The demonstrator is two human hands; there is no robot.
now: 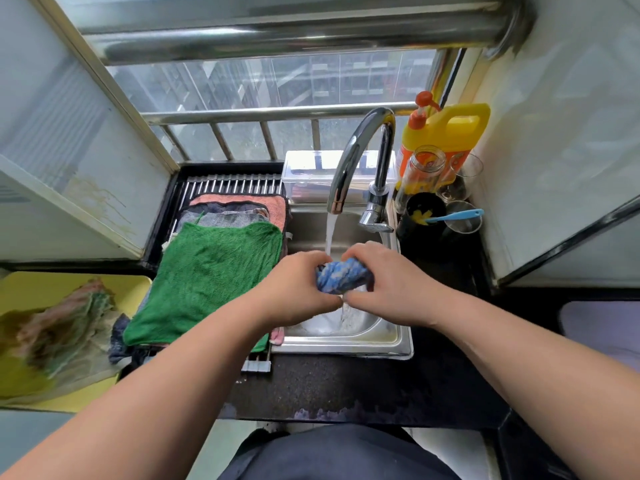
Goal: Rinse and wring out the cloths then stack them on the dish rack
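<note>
Blue cloth [341, 276], bunched, sits over the sink [346, 344] under the tap [360, 157] stream, gripped at either end by left hand [298, 289] and right hand [391, 285], fingers curled round it. Green cloth [207, 278] tops the stack on the rack [228, 185] beside the sink.

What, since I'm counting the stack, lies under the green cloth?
Under the green cloth, edges of a grey cloth, a pink cloth and a dark cloth stick out, all on the rack. How many more it covers cannot be seen.
</note>
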